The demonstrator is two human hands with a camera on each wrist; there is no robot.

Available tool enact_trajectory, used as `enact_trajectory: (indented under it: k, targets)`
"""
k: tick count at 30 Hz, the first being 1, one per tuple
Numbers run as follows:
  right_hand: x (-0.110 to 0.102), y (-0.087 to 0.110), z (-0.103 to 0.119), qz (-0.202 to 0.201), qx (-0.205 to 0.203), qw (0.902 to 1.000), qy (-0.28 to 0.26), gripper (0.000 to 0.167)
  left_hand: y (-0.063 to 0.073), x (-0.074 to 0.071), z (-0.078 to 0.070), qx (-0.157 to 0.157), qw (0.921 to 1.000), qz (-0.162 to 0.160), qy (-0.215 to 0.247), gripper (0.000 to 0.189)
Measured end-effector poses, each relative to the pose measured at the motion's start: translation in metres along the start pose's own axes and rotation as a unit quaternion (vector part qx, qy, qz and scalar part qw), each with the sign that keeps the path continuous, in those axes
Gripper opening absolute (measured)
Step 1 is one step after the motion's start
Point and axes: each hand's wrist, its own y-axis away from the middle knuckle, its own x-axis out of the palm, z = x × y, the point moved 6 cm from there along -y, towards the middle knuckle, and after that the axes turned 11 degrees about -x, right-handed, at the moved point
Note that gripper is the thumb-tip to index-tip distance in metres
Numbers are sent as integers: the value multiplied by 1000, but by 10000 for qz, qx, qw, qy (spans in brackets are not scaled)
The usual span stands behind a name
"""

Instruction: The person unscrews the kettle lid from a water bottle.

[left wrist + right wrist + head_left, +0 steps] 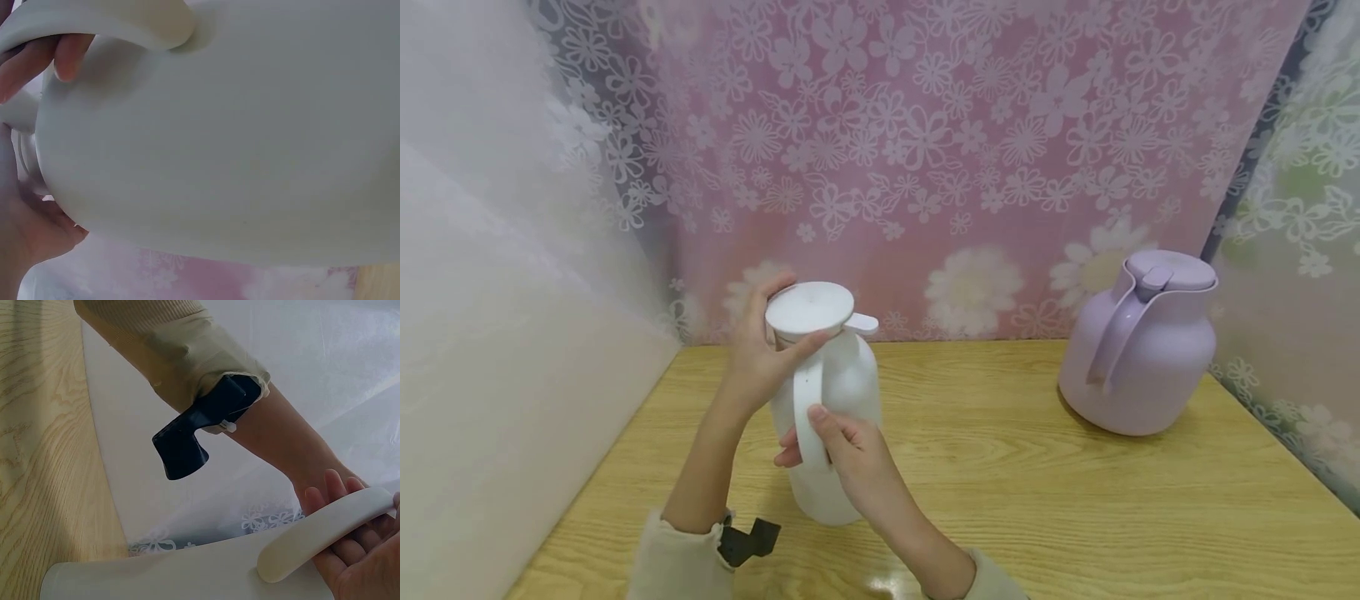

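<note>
A tall white thermos jug (pixel 856 383) stands on the wooden table, left of the middle, in the head view. My left hand (pixel 756 358) holds it at the top, thumb in front and fingers behind, around the rim of the round white lid (pixel 811 307). A small lever (pixel 862 323) sticks out to the right under that lid. Lower down, the fingers of my right hand (pixel 857 458) curl round the jug's handle (pixel 807 408), with the thumb along it. The white body fills most of the left wrist view. In the right wrist view the handle (pixel 325 531) crosses the fingers.
A lilac thermos jug (pixel 1138 350) stands at the table's back right, its handle toward the front left. Flowered pink cloth (pixel 925 167) hangs behind the table (pixel 1000 500), with pale sheets on both sides. A black wrist mount (pixel 748 540) sits at my left sleeve.
</note>
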Motion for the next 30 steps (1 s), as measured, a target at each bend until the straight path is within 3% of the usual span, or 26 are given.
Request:
enact_trajectory:
  k: [4,10,19,30]
  targets:
    - [-1,0,0,-17,-7,10000,42,49,0,3,7,-489,9970,321,506,68]
    - [-1,0,-1,-34,27,10000,29,49,0,5,9,-763,9931,257,859,65]
    - [0,1,0,-42,50,10000,-1,48,-2,4,6,-652,9943,-55,846,65]
    - [0,0,0,-34,-13,10000,-4,49,-8,-6,-6,-146,9939,-334,1039,62]
